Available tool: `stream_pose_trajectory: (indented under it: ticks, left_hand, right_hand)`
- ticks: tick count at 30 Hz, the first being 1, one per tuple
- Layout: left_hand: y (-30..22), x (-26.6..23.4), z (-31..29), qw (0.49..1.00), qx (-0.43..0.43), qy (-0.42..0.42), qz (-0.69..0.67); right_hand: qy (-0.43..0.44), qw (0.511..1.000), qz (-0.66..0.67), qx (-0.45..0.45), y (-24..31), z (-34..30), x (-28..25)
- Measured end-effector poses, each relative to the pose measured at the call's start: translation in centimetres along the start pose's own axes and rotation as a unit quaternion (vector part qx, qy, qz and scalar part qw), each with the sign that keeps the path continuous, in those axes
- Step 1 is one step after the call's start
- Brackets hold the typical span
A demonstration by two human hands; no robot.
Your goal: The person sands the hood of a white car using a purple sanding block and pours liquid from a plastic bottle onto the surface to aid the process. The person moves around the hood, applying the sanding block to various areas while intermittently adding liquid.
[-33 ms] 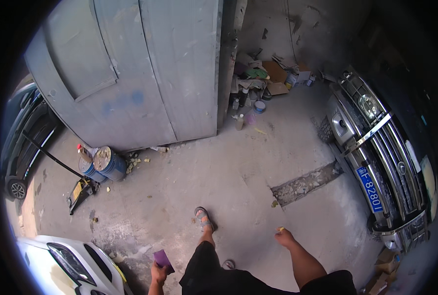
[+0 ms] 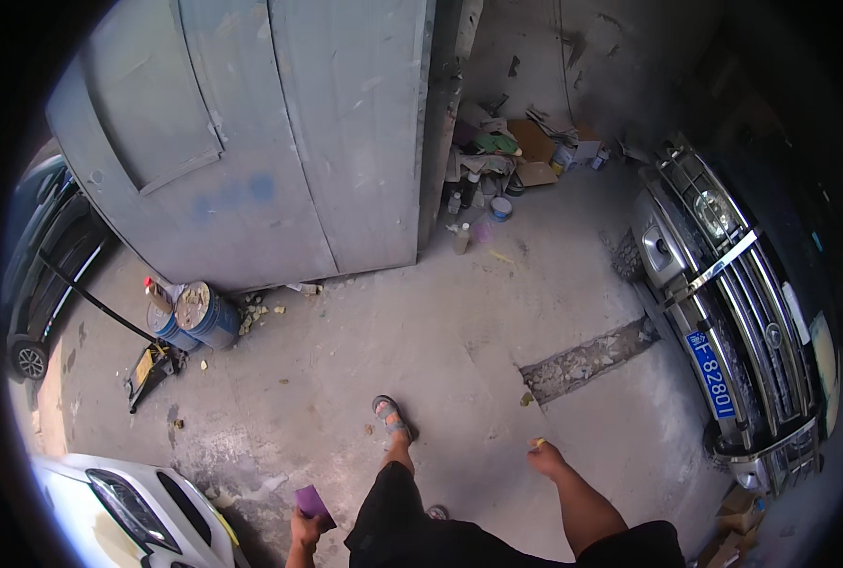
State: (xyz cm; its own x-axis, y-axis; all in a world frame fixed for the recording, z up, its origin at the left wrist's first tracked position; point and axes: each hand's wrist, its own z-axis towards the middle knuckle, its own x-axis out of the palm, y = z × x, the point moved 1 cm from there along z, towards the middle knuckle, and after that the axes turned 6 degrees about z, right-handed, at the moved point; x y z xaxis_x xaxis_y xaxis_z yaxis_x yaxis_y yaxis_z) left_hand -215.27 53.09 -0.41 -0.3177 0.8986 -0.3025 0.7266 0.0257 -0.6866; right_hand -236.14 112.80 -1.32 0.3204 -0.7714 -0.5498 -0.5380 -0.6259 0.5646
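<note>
My left hand (image 2: 305, 528) is closed around a flat purple rectangular sheet (image 2: 315, 506) at the lower left, beside my black shorts. Its broad face shows above the fingers; the grip hides its lower part. Low over the concrete on the right, my right hand (image 2: 546, 458) is curled closed. A small yellow bit (image 2: 538, 442) shows at its fingertips, too small to name. Nearest the left hand stands a white car (image 2: 109, 483) with a dark headlight and a yellowish patch on its front.
Ahead stands a grey metal panel wall (image 2: 251, 142). Blue buckets (image 2: 215, 320) and a floor jack (image 2: 147, 371) are at left. A rubble-filled trench (image 2: 587, 363) crosses the floor toward a chrome-fronted vehicle (image 2: 724, 284). Cardboard and bottles (image 2: 461, 237) lie at the back.
The view has shifted slightly, and my rear foot shows less beside the shorts. My front foot appears slightly higher. Both hands keep their grips.
</note>
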Motion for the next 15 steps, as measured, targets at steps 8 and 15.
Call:
stream_pose_trajectory:
  ticks: [8, 15]
  left_hand:
    - [-6.5, 7.3, 14.5, 0.973, -0.208, -0.07, 0.067]
    - [-34.4, 13.2, 21.4, 0.992, -0.032, -0.011, -0.123]
  right_hand:
    - [0.044, 0.99, -0.083, 0.101, 4.3, 14.1, -7.2]
    - [0.072, 0.976, -0.205, 0.025, 20.2, 33.3, -14.5]
